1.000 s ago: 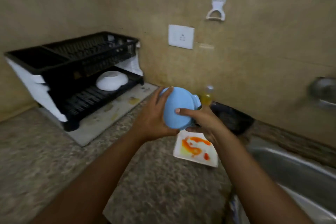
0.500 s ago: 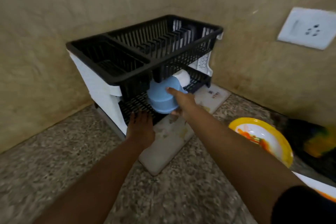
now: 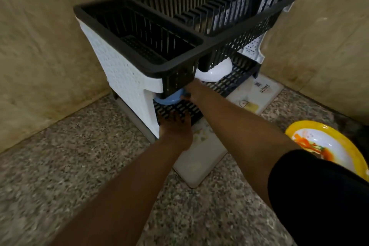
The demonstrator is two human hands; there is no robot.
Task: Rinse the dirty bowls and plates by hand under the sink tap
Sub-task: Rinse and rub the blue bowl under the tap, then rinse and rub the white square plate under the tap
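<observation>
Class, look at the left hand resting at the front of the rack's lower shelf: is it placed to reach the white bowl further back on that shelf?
Probably not directly: the right hand and blue bowl lie between the left hand and the white bowl.

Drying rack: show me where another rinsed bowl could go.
The whole top tier is bare, both the small left bin and the slotted section. The lower shelf is crowded: blue bowl under the right hand at left, white bowl at the back. Only its front strip, between them and the left hand, is free.
</observation>
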